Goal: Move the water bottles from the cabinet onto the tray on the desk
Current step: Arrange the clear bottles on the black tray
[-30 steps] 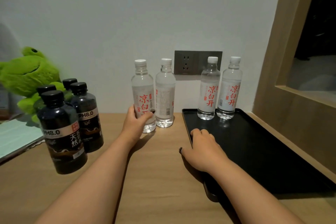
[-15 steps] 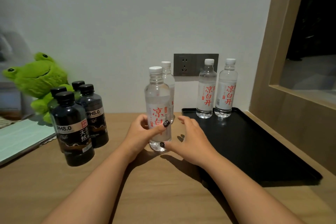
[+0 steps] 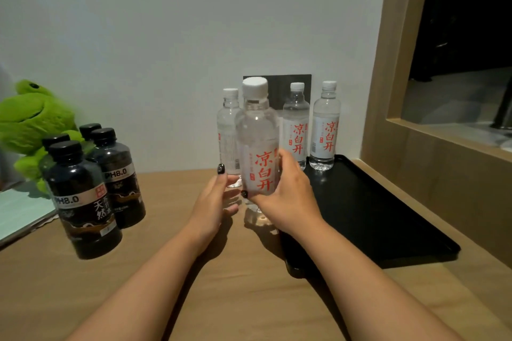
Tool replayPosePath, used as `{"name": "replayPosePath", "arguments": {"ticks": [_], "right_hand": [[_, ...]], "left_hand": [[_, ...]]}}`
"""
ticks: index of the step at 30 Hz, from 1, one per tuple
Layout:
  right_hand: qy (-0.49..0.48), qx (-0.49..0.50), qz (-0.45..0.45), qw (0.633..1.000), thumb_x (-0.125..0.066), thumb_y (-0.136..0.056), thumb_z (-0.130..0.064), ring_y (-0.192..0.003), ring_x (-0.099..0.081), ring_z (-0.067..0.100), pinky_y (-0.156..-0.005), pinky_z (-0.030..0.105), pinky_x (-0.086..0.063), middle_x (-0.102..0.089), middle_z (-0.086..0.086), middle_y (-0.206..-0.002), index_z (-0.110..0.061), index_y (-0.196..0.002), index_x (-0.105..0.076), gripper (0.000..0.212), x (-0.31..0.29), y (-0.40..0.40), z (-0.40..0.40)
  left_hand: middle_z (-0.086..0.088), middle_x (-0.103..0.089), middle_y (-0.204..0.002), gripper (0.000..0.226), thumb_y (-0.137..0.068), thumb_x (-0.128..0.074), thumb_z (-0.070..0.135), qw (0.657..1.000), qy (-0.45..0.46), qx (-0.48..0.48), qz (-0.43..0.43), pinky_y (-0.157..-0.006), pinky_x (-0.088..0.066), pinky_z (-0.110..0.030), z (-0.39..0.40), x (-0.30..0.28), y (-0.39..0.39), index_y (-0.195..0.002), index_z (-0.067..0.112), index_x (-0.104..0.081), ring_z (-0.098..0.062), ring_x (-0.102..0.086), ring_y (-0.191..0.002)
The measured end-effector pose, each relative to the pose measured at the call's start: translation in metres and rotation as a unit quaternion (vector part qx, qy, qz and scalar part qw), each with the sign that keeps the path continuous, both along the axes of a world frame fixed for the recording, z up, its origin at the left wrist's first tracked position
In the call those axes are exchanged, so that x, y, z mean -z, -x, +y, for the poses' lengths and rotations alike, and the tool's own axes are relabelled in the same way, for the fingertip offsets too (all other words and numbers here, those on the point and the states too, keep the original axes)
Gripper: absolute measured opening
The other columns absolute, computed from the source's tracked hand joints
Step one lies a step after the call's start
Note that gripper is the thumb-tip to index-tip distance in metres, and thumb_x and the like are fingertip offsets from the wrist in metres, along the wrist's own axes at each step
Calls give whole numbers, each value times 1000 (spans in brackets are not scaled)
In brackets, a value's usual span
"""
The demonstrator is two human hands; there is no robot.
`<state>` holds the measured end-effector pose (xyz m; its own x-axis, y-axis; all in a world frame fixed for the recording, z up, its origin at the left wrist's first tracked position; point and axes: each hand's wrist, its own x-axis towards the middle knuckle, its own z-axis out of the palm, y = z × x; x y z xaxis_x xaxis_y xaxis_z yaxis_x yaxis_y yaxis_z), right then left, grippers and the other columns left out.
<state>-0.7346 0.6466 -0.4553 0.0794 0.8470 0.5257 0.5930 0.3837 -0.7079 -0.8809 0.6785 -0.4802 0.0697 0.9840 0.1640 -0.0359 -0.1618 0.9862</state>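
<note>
Fingers (image 3: 288,163) of right hand (image 3: 288,196) wrapped round lower half of clear water bottle (image 3: 257,147), thumb across label front. Bottle upright, long axis vertical, white cap up, held above wooden desk (image 3: 249,299) just left of black tray (image 3: 374,216). Left hand (image 3: 213,205) beside bottle, fingers straight and relaxed, grasping nothing. Both forearms reaching forward from below.

Single head view, facing forward and down, close over the desk (image 3: 171,285)

Two bottles (image 3: 310,124) on tray's (image 3: 388,219) far end
</note>
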Motion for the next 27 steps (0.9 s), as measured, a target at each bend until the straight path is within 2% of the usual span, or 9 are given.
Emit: {"name": "replayPosePath", "arguments": {"ticks": [3,5,7,10,13,16,22,27], "right_hand": [[-7,45,23,999,-84,-68,-29,-118,-52,13,-92,38,-53,-52,-6,-128,-26,-135,-36,83,-7,-16,5],[8,81,46,996,-84,-68,-27,-121,-54,18,-94,40,-53,-53,-2,-130,-23,-136,-36,83,-9,-25,8],[30,103,64,992,-84,-69,-24,-121,-55,21,-93,39,-53,-55,0,-129,-22,-133,-39,77,-7,-34,14],[51,119,60,990,-83,-69,-20,-119,-56,21,-88,36,-51,-56,0,-128,-25,-130,-41,74,0,-46,19],[57,130,49,989,-83,-69,-18,-119,-55,20,-88,34,-50,-55,-1,-128,-27,-130,-42,74,8,-52,27],[73,150,75,983,-84,-69,-19,-123,-53,22,-96,40,-50,-55,1,-131,-24,-133,-42,78,13,-52,35],[132,155,62,977,-80,-76,-18,-124,-53,25,-95,34,-48,-54,8,-133,-13,-132,-42,67,4,-57,57],[145,169,63,973,-76,-80,-22,-125,-53,26,-95,35,-48,-54,8,-134,-14,-131,-43,61,6,-61,76]], "left_hand": [[2,-58,-121,22,-102,-38,37,991,-59,-17,121,-100,-46,-40,5,9,-12,-116,30,-53,-20,-54,-117],[0,-52,-136,31,-101,-41,33,966,-117,-43,226,-105,-43,-41,8,13,-25,-131,27,-46,-18,-51,-123],[0,-41,-147,44,-101,-41,29,933,-164,-63,314,-111,-34,-34,9,12,-42,-144,21,-36,-16,-41,-133],[-2,-29,-157,56,-100,-43,27,905,-161,-39,392,-113,-25,-32,14,12,-61,-152,17,-24,-18,-28,-143],[-5,-20,-161,64,-98,-45,23,897,-132,-7,422,-116,-19,-32,21,11,-65,-154,15,-16,-20,-20,-147],[-5,-15,-162,69,-96,-45,20,894,-103,9,437,-116,-19,-32,24,11,-63,-155,15,-10,-19,-18,-148],[-3,-18,-161,65,-99,-43,24,891,-91,33,444,-116,-23,-34,24,10,-59,-155,18,-10,-20,-22,-146],[-1,-20,-161,65,-99,-45,26,892,-101,37,440,-116,-24,-34,28,12,-58,-155,20,-12,-18,-23,-146]]}}
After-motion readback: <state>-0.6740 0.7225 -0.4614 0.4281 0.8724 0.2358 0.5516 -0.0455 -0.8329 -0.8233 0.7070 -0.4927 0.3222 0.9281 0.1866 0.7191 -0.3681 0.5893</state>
